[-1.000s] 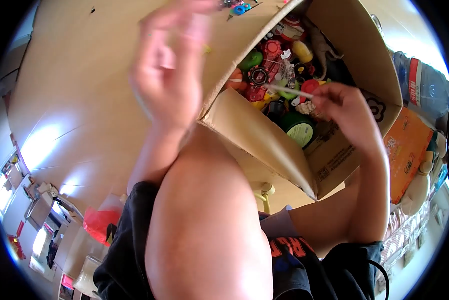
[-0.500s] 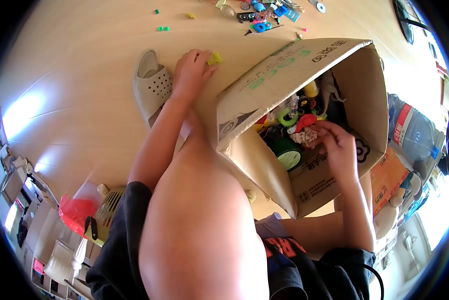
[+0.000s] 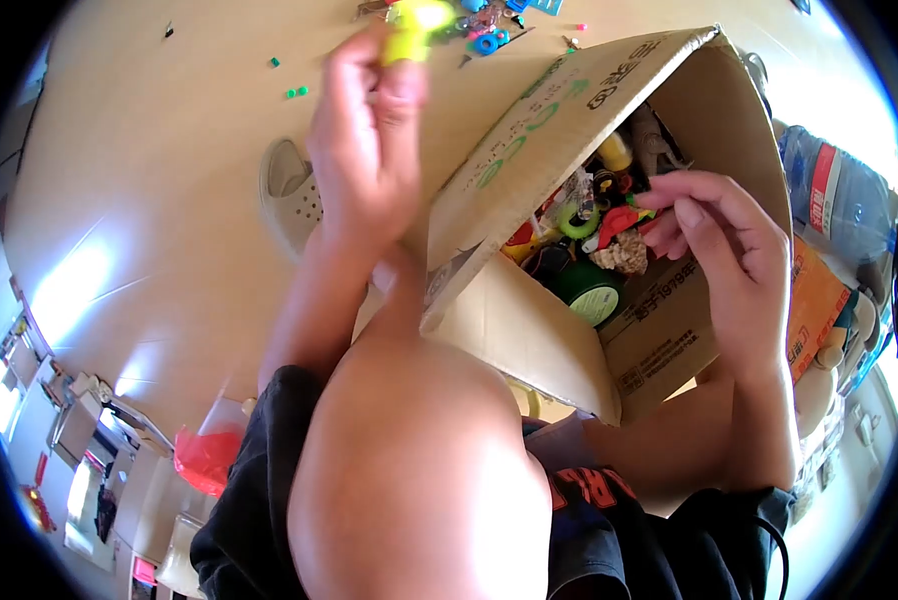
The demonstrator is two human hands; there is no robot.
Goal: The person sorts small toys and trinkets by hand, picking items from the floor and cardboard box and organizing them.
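Note:
Raised above the floor, my left hand [image 3: 369, 150] pinches a small bright yellow plastic piece [image 3: 414, 28]; glare and blur hide its exact kind. My right hand [image 3: 729, 240] is at the mouth of a tilted cardboard box [image 3: 529, 135], its fingers bent but apart, with nothing visible held. Just beyond those fingertips lie a red piece [image 3: 617, 222] and a knobbly beige shell-like thing [image 3: 624, 252]. Deeper among the box's contents are a light green ring [image 3: 577, 221], a dark green round item with a pale label [image 3: 594, 295] and a yellow piece [image 3: 615, 152].
Loose small toys [image 3: 486, 42] are scattered on the wooden floor past the box, with green bits [image 3: 297, 92] farther left. A beige clog [image 3: 289, 195] is beside my left forearm. A large water bottle [image 3: 849, 190] and an orange carton [image 3: 817, 310] are right of the box.
My left hand has lifted off the floor with the yellow piece, coming up toward the camera. My right hand has drawn back slightly from the shell-like thing, its fingers spreading. The view has shifted.

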